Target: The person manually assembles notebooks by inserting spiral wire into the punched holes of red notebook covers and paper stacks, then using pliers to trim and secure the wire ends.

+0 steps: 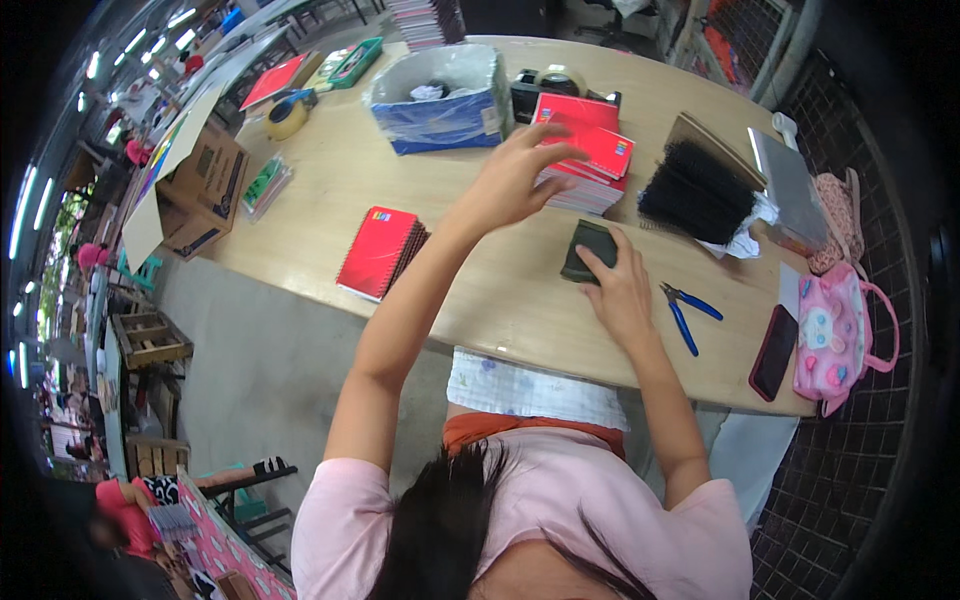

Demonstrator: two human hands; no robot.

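Note:
My left hand (515,178) reaches over the table with its fingers spread and nothing in them. It is nearest to a stack of red notebooks (590,165), whose top ones lie a little askew; whether a fingertip touches them I cannot tell. My right hand (622,290) is closed on a small dark green block (592,245) on the tabletop, thumb on top and fingers at its right edge. What the block is does not show clearly. A second stack of red spiral notebooks (378,250) sits to the left, near the front edge, partly behind my left forearm.
Blue-handled pliers (690,312), a phone (774,352) and a pink bag (832,338) lie at the right. Behind the pliers is a bundle of black wire combs (698,195). A plastic-wrapped blue box (440,110), tape dispenser (525,95) and carton (205,190) stand farther back.

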